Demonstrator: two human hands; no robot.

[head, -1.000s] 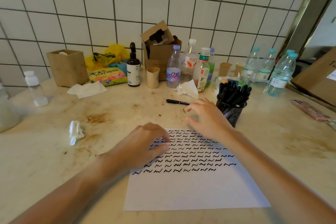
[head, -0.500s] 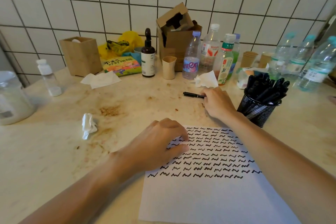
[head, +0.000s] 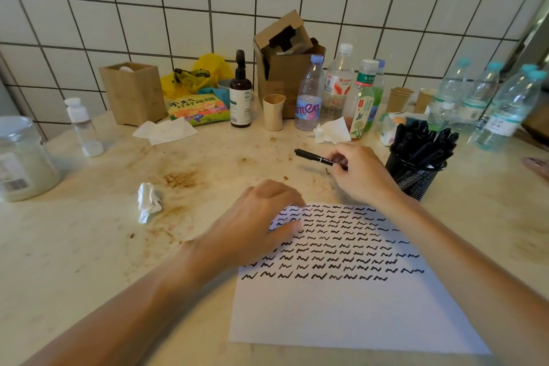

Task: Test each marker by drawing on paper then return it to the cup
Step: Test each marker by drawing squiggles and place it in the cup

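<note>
One sheet of paper [head: 350,306], one loose marker [head: 315,156] and one mesh cup [head: 416,178] are seen; two paper cups [head: 399,98] and two crumpled tissues [head: 148,201] are counted. The cup's markers cannot be counted.

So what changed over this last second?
The right hand reached forward to the black marker lying beyond the paper, gripped its near end and lifted it off the table. The left hand stayed resting on the paper's upper left corner; the mesh cup of markers did not move.
</note>
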